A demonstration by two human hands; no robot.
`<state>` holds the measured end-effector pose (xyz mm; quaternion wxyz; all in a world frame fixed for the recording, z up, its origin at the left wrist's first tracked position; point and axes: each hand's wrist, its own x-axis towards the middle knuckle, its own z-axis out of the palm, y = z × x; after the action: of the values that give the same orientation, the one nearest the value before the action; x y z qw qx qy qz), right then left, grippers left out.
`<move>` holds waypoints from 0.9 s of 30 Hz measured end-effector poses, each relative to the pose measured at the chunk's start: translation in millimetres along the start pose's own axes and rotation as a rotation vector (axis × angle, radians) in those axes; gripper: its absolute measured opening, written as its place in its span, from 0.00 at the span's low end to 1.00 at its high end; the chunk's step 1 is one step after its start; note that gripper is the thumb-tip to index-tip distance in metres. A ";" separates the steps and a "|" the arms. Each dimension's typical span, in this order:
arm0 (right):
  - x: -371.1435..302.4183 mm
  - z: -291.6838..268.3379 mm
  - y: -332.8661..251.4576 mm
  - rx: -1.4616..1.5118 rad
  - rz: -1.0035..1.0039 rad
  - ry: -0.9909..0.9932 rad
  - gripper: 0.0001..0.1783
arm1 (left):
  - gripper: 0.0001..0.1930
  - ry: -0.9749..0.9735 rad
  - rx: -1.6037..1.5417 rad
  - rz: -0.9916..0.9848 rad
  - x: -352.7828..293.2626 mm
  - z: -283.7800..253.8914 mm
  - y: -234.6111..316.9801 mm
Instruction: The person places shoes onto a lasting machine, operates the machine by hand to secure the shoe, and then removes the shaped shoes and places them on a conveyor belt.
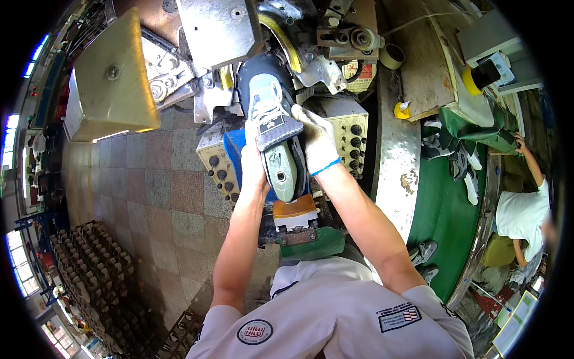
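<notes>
A grey-blue shoe upper (283, 130) with white laces sits on a green shoe last (284, 174), its toe pointing away from me into the machine (267, 57). My left hand (253, 160) is closed along the left side of the shoe. On the other side, my right hand (318, 140), in a white knit glove with a blue cuff, grips around the heel edge. The last's heel end, with a round hole in it, faces me. The sole side is hidden beneath.
Control boxes with black knobs (354, 143) flank the machine below. To the right, a green conveyor belt (426, 200) carries several shoes, and a co-worker in a white shirt (521, 214) reaches toward it. A rack (98, 278) stands at lower left; a yellowed lamp housing (113, 96) at upper left.
</notes>
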<state>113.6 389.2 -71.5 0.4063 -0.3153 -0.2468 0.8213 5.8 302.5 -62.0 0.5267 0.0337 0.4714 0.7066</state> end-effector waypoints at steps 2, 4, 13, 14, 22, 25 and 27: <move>-0.9 2.0 -0.5 -0.052 -0.011 0.028 0.22 | 0.30 -0.009 -0.005 -0.004 3.6 -3.2 -2.1; 0.4 0.2 4.6 -0.096 -0.036 0.069 0.22 | 0.30 0.007 0.009 -0.008 4.4 -4.6 -3.7; 6.1 -10.1 24.0 -0.086 -0.024 0.107 0.21 | 0.31 0.062 0.099 0.071 15.7 -13.4 -22.3; 8.7 -12.9 26.2 -0.137 -0.061 0.119 0.21 | 0.31 0.068 0.093 0.071 16.1 -12.0 -23.6; -6.9 -13.1 8.0 -0.142 -0.104 0.048 0.17 | 0.32 0.018 0.180 0.194 14.0 -12.5 -36.3; -3.3 -7.0 19.4 -0.101 -0.023 -0.037 0.26 | 0.30 0.007 0.510 0.322 34.5 -65.0 -32.0; -3.7 -38.1 17.2 -0.352 -0.071 0.094 0.32 | 0.32 0.199 0.730 0.033 19.6 -56.1 -1.4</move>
<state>133.9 382.4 -107.5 0.3845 -0.4107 -0.3784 0.7350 -32.4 282.4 -102.8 0.4200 0.1578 0.7404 0.5004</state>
